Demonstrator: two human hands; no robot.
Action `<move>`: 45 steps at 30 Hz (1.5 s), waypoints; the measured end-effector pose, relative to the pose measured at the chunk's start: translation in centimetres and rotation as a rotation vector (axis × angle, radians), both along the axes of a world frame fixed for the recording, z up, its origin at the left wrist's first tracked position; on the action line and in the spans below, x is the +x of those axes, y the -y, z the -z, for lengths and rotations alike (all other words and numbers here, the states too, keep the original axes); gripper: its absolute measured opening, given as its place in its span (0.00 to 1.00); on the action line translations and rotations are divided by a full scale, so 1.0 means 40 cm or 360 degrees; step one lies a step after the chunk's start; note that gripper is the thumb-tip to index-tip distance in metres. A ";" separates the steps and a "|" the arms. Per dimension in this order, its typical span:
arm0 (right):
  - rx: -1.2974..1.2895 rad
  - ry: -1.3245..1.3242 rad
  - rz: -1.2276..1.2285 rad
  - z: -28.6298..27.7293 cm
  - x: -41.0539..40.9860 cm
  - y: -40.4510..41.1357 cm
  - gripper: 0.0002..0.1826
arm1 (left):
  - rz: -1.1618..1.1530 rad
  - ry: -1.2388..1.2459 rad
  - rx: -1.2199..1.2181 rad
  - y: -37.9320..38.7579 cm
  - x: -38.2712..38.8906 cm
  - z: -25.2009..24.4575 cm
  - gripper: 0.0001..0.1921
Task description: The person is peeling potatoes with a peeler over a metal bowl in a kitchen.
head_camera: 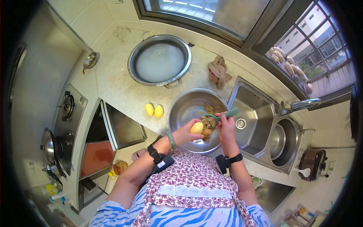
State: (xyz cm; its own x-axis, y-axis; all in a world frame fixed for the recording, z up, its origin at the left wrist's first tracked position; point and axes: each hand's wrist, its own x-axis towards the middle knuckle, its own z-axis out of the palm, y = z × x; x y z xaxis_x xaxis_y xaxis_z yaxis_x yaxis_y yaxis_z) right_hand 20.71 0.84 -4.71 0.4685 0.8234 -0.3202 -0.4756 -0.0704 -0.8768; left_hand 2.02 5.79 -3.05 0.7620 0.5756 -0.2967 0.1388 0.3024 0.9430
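Note:
Over a wide stainless steel bowl (184,107), my left hand (185,133) holds a peeled yellow potato (196,128). My right hand (226,124) grips a green-handled peeler (231,113), its head just above and to the right of the potato. Below both hands, potato peelings (209,109) and a brownish unpeeled potato (206,132) lie in the bowl. Two peeled potatoes (149,109) sit side by side on the counter, left of the bowl.
Behind stands a large metal basin (159,63) of cloudy water, with a crumpled cloth (219,72) to its right. A double sink (252,113) with a faucet (300,106) adjoins the bowl's right side. A gas hob (68,110) is far left, a rice cooker (312,164) far right.

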 end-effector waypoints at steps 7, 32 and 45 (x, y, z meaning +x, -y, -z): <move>-0.0073 -0.0447 0.0010 -0.056 -0.014 0.019 0.06 | -0.0233 0.0124 -0.0618 -0.006 -0.011 0.011 0.28; 0.0016 -0.0411 -0.0013 -0.045 -0.029 0.008 0.06 | -0.0259 0.0226 -0.0895 0.000 -0.010 0.049 0.28; 0.0052 -0.0028 -0.0013 0.003 -0.013 0.006 0.05 | -0.0130 0.0374 -0.0960 -0.002 -0.018 0.017 0.27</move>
State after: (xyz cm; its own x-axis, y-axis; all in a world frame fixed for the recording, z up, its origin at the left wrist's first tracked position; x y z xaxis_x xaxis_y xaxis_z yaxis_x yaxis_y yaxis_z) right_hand 20.18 0.60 -4.82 0.4565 0.8373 -0.3011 -0.4903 -0.0456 -0.8703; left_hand 1.28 5.88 -3.74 0.8068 0.4189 -0.4166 -0.0961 0.7888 0.6070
